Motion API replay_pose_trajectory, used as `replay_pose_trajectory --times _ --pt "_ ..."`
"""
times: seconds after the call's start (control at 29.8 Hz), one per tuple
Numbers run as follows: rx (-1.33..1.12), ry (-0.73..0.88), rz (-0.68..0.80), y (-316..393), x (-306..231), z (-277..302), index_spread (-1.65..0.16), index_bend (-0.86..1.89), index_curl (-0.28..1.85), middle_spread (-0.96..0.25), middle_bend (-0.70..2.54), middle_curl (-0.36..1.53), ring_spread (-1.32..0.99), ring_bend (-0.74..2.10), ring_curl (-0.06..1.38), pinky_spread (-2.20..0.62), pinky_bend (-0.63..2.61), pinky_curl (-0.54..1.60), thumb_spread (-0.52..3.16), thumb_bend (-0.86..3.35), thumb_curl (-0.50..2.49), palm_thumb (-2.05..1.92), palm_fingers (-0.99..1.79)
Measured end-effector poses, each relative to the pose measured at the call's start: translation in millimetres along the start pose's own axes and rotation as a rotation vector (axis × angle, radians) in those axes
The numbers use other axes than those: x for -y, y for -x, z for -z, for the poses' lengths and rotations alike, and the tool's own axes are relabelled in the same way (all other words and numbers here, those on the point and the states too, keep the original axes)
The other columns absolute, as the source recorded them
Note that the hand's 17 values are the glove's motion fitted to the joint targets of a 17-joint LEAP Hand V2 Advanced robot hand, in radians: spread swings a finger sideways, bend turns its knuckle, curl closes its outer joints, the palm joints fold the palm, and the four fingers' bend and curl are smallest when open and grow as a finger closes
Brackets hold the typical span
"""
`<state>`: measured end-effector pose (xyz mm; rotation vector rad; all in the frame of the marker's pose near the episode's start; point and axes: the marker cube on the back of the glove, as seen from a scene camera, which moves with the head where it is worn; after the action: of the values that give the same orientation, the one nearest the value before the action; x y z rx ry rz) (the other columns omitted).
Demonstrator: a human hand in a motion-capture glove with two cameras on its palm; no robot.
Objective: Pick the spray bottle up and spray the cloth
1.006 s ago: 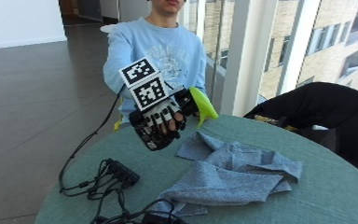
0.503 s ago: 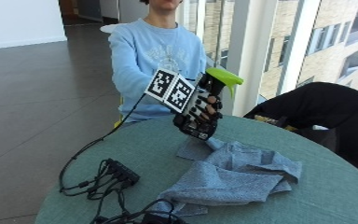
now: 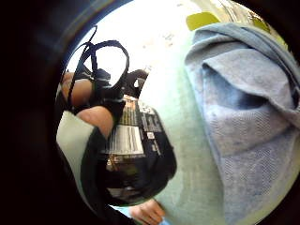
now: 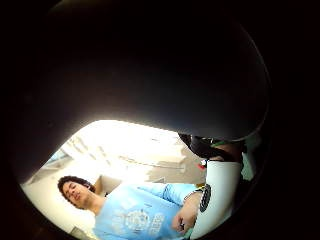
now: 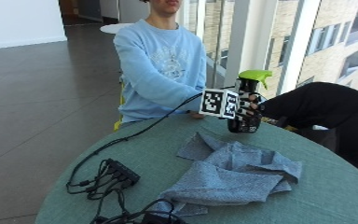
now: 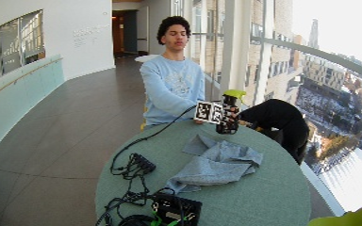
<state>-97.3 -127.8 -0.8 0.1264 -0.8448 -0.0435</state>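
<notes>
Outside view: the black-gloved right hand wraps its fingers round a dark spray bottle with a lime-green trigger head, upright at the round green table's far edge. A crumpled grey-blue cloth lies nearby, apart. Black cables and an adapter block lie left. Little-finger palm view: the bottle's label beside the cloth.

glossy dark plastic spray bottle; matt woven cloth.
</notes>
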Motion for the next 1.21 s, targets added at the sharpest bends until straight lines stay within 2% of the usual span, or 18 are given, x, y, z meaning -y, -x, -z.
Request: replay_pose_trajectory --times 0.34,0.77,0.97,1.21 --pt "0.03 0.042 0.059 0 3 -55 -0.28 0.13 0.32 -0.12 0.18 0.41 -0.05 0.4 0.36 0.13 0.28 0.36 0.92 -0.02 0.58 0.99 1.02" --pt "0.029 0.051 0.04 -1 2 -55 -0.29 0.1 0.31 -0.12 0.18 0.4 -0.06 0.39 0.36 0.13 0.27 0.37 0.93 -0.02 0.57 0.99 1.01" --pt "0.027 0.027 0.07 4 -14 -29 -0.33 0.03 0.26 -0.12 0.25 0.43 -0.09 0.37 0.36 0.13 0.32 0.39 0.98 -0.04 0.54 0.94 0.83" --pt "-0.078 -0.025 0.009 -8 -46 46 -0.35 0.07 0.22 -0.12 0.29 0.43 -0.1 0.36 0.35 0.13 0.32 0.38 1.01 -0.04 0.51 0.89 0.8"
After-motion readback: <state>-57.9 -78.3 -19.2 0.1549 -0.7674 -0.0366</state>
